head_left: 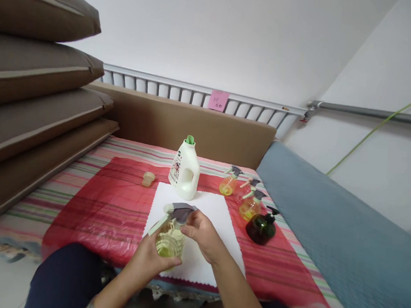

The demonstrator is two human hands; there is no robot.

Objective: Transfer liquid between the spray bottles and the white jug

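Observation:
My left hand [152,259] is wrapped round the body of a clear spray bottle [170,241] with yellowish liquid, standing on a white cloth [217,221]. My right hand [202,232] is closed on the bottle's grey trigger head [181,211] from the right. A white detergent jug [185,170] with a green spout stands just behind the cloth. A small clear cap [148,178] lies left of the jug on the red plastic sheet [98,207].
Two yellow spray bottles [229,183] [251,206], a pinkish one between them, and a dark green one [262,227] stand at the right. Brown cushions [36,88] are stacked at the left, a cardboard panel [193,124] at the back, a blue-grey cushion [327,230] at the right.

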